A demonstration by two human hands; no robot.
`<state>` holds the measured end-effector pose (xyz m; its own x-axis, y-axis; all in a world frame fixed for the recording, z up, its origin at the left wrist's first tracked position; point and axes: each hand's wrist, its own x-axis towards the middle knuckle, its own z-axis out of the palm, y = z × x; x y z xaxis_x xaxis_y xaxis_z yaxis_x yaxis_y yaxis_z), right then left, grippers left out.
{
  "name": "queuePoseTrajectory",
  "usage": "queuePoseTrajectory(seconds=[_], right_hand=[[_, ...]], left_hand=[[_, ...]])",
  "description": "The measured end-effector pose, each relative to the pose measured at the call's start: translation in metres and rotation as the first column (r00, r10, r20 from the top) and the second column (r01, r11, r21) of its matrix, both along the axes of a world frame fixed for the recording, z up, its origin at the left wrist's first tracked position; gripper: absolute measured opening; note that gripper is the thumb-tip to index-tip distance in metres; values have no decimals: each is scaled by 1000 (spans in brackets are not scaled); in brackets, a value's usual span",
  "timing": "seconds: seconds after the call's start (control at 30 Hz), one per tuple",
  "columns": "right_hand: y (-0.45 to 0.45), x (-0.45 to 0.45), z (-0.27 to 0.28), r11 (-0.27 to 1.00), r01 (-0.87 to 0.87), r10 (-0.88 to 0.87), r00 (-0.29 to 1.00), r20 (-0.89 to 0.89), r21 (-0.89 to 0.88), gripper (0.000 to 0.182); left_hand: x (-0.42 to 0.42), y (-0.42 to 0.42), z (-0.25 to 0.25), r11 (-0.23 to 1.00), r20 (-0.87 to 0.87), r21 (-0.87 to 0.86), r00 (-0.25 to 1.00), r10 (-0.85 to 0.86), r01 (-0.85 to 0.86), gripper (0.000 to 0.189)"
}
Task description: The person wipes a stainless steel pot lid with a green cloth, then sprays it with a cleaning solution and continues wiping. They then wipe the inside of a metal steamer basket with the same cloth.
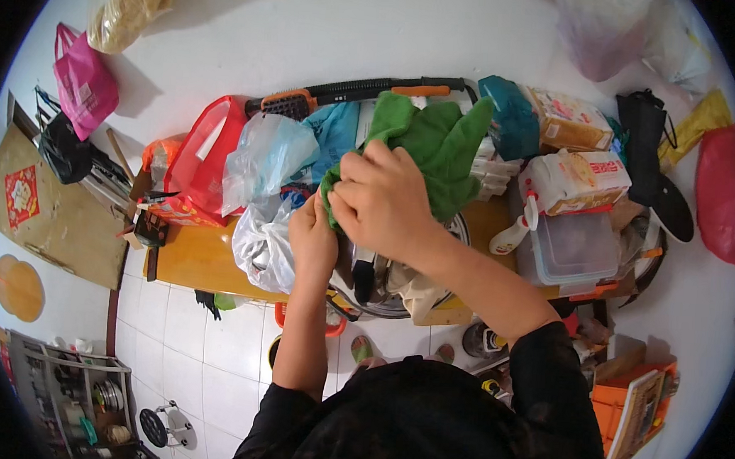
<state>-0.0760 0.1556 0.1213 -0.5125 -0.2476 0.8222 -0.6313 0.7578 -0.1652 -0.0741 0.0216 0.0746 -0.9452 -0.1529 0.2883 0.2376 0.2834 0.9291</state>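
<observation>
A green cloth [440, 146] is bunched between both hands above a wooden table [201, 258]. My left hand [314, 242] pinches its lower left edge. My right hand [381, 202] grips the same end from above, its fingers curled over the fabric; most of the cloth spreads out beyond it. Below the hands lies a round metal tray or lid [461, 231], mostly covered, with a dark-handled item [363, 279] and a beige cloth [420, 296] on it. A knotted white plastic bag [265, 246] sits just left of my left hand.
At the left stands a red bag [205, 171], with a clear plastic bag [268, 156] beside it. A hairbrush-like tool [287, 104] lies along the wall. On the right are a spray bottle [517, 228], a lidded plastic box [575, 246] and food packages [579, 178]. A small stool [157, 427] stands on the floor.
</observation>
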Motion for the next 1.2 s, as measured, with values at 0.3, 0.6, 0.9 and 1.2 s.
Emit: queuePoseTrajectory(seconds=[0.3, 0.6, 0.9, 1.2], right_hand=[[121, -97, -25, 749, 234, 202, 811, 550, -620, 39], [10, 17, -1, 994, 107, -106, 994, -17, 15, 16], [105, -46, -11, 928, 213, -75, 911, 407, -306, 27], [17, 5, 4, 999, -32, 32, 999, -5, -10, 11]], left_hand=[[9, -2, -8, 995, -11, 58, 996, -84, 84, 54], [8, 2, 2, 998, 25, 37, 998, -49, 48, 55], [11, -1, 3, 989, 108, 44, 984, -143, 139, 58], [-1, -2, 13, 967, 85, 116, 968, -237, 226, 42]])
